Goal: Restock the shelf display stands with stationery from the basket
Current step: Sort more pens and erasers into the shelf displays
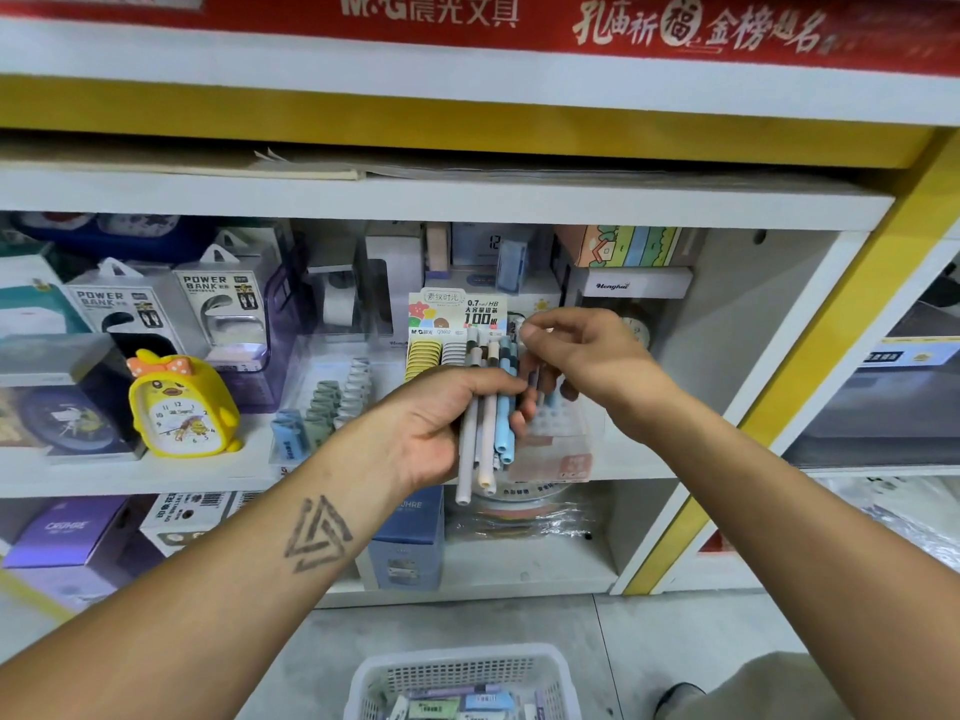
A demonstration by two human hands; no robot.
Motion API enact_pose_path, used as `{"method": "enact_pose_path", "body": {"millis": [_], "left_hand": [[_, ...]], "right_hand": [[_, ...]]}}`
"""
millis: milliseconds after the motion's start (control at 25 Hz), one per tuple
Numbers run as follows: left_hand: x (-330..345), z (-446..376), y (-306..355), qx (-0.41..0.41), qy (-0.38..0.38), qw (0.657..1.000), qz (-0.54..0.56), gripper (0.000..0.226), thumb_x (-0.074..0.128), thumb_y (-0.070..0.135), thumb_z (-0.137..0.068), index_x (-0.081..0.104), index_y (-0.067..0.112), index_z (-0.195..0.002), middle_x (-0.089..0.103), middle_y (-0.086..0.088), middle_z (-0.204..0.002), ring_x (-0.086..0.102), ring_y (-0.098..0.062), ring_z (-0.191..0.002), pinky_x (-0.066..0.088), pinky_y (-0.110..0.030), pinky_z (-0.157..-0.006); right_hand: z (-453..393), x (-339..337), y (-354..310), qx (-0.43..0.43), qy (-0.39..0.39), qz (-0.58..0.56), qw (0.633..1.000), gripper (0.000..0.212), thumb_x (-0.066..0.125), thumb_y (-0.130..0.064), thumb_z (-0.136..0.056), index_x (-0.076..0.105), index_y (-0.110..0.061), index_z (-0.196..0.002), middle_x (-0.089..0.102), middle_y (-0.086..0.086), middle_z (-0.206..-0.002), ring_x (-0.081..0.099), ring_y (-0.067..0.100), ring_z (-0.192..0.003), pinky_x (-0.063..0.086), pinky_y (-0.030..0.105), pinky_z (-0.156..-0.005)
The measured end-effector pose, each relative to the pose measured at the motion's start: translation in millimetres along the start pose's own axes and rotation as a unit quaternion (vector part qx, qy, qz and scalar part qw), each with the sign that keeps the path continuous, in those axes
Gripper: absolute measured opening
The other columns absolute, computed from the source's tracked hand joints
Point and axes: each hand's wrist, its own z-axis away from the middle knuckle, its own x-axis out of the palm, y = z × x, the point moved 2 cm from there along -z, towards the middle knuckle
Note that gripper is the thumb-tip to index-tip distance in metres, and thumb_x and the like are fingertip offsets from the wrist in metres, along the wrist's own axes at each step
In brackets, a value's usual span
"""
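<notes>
Tubes (485,423), grey, cream and blue, bunched upright in left hand (441,423), fingers curled round them. Right hand (576,350) just above and right, thumb and forefinger pinched at top of one tube. Display stand (457,324) directly behind both hands on shelf (156,472). White basket (462,678) of stationery below hands, on floor.

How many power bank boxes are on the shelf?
2: one power bank box left of the other power bank box, both behind the yellow duck clock. More may be hidden.
</notes>
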Motion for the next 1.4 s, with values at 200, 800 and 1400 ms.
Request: {"method": "enact_pose_path", "body": {"millis": [200, 800, 1400], "left_hand": [[7, 3, -3, 0.002, -0.03, 1.0, -0.003, 0.021, 0.053, -0.004, -0.092, 0.065, -0.011, -0.107, 0.071, -0.027, -0.093, 0.074, -0.032, -0.08, 0.061, -0.035, -0.061], [-5, -3, -3, 0.003, 0.08, 0.997, -0.009, 0.011, 0.055, -0.006, -0.088, 0.063, -0.01, -0.094, 0.071, -0.024, -0.08, 0.071, -0.029, -0.063, 0.06, -0.032, -0.055], [-2, -1, -5, 0.007, 0.039, 0.999, -0.017, 0.019, 0.057, -0.008, -0.089, 0.063, -0.013, -0.107, 0.072, -0.028, -0.098, 0.074, -0.034, -0.083, 0.061, -0.036, -0.06]], "right_hand": [[3, -8, -1, 0.069, -0.023, -0.164, 0.984, 0.005, 0.073, -0.002, -0.087, 0.074, -0.002, -0.091, 0.071, 0.009, -0.075, 0.058, 0.016, -0.058, 0.051, 0.027, -0.059], [-4, -30, 13, -0.162, 0.131, 0.322, 0.924, 0.014, 0.062, -0.012, -0.096, 0.071, -0.004, -0.089, 0.071, 0.011, -0.08, 0.069, 0.028, -0.075, 0.058, 0.046, -0.073], [-3, -24, 23, -0.161, 0.087, 0.361, 0.914, 0.012, 0.064, -0.017, -0.095, 0.075, -0.013, -0.095, 0.073, 0.006, -0.089, 0.067, 0.024, -0.081, 0.055, 0.041, -0.075]]}}
